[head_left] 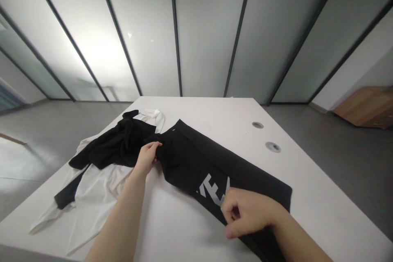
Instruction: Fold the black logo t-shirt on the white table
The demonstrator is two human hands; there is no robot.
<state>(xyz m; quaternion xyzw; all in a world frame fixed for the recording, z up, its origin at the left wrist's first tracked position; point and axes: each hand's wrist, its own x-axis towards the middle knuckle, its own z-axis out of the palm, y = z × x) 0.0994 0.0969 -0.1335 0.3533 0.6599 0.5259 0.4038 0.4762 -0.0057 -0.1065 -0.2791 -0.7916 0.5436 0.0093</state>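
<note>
A black pair of trousers (190, 151) lies slantwise across the middle of the table, with big light-grey letters (210, 188) on it and a small pale tag near its far corner. My left hand (149, 155) pinches its bunched left edge between thumb and fingers. Over the near long edge, just below the letters, is my right hand (245, 211), its fingers curled in against the cloth; the fingertips are partly hidden. The lower right end of the trousers passes beneath my right forearm.
Left of the trousers, a crumpled black garment (119, 143) lies over white clothing (98, 188). The white table (221, 114) has two round inserts (273, 147) on its right side. Behind stand frosted glass panels (205, 32); a wooden piece (365, 106) is at far right.
</note>
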